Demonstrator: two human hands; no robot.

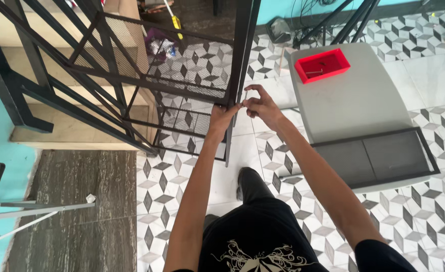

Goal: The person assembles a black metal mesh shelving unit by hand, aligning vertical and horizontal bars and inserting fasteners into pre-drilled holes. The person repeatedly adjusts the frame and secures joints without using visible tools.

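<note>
A black metal rack [182, 85] with wire-mesh shelves stands in front of me on the patterned tile floor. My left hand [223, 115] grips the corner where a mesh shelf meets the rack's black upright post [238, 60]. My right hand [260, 105] is right beside it, its fingers pinched on a small part at that same joint. What the fingertips hold is too small to make out.
A grey table [353, 95] stands to my right, carrying a red tray [322, 65] and a black framed panel [378, 156]. A black stair railing [41, 80] and wooden steps lie left. Tripod legs and cables are at the top right.
</note>
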